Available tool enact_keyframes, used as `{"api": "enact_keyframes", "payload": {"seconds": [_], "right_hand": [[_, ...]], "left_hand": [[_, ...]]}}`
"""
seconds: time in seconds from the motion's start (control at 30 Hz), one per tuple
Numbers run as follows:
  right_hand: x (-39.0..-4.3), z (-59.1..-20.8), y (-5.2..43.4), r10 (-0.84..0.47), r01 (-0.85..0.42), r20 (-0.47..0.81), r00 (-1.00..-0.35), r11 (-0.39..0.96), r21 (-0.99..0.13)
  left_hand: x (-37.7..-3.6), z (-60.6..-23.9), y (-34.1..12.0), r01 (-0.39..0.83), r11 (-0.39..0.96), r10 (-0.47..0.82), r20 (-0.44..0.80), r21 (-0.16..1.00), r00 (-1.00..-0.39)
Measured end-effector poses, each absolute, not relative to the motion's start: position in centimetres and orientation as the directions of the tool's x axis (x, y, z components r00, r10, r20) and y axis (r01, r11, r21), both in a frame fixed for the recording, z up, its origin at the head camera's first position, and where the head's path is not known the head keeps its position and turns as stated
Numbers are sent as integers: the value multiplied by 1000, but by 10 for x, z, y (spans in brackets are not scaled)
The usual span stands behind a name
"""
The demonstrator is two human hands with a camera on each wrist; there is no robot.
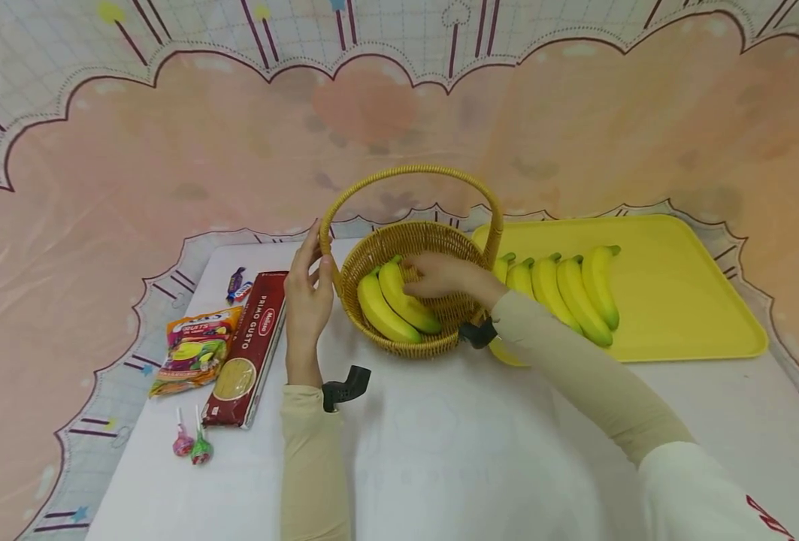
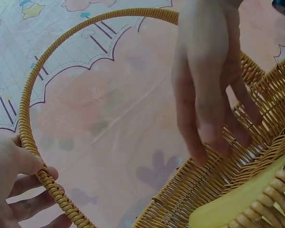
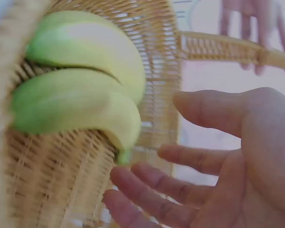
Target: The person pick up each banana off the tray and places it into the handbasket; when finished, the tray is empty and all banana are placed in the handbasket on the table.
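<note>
A wicker basket (image 1: 406, 348) with a tall arched handle stands on the white table. Two yellow bananas (image 1: 387, 308) lie side by side inside it; the right wrist view shows both bananas (image 3: 85, 95) close up, with green ends. My left hand (image 1: 310, 300) holds the left side of the handle, its thumb and fingers (image 2: 26, 161) on either side of the woven rod. Over the basket, to the right of the bananas, is my right hand (image 1: 443, 275). Its fingers (image 3: 180, 192) are spread and loosely bent, with nothing in them.
A yellow tray (image 1: 683, 293) at the right bears several bananas (image 1: 585, 304), partly hidden by my right forearm. Left of the basket lie a red pasta box (image 1: 246, 353), an orange candy bag (image 1: 196, 349), wrapped sweets (image 1: 235, 284) and two lollipops (image 1: 201, 449).
</note>
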State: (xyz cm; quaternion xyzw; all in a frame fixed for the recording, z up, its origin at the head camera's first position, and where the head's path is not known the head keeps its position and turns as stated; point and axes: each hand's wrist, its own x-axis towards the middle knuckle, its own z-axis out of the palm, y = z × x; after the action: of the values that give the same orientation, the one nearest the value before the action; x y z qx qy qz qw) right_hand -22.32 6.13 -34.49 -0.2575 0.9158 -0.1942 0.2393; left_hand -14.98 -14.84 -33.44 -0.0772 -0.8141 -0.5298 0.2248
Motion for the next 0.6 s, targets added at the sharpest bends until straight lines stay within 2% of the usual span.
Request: {"api": "enact_keyframes", "payload": {"seconds": [0.27,0.47,0.6], "right_hand": [[-198,-351,113,-524,-349,-150,-838,727,-592],[-177,-356,152,-459,-270,-90,-884,658,-703],[-170,-361,170,-399,-241,-48,-916,641,-729]], "left_hand": [[-148,-336,-147,378,435,-108,464,818,-880],[-153,-345,-150,373,439,-110,461,817,-881],[-164,-362,-159,367,441,-119,459,819,-880]]}}
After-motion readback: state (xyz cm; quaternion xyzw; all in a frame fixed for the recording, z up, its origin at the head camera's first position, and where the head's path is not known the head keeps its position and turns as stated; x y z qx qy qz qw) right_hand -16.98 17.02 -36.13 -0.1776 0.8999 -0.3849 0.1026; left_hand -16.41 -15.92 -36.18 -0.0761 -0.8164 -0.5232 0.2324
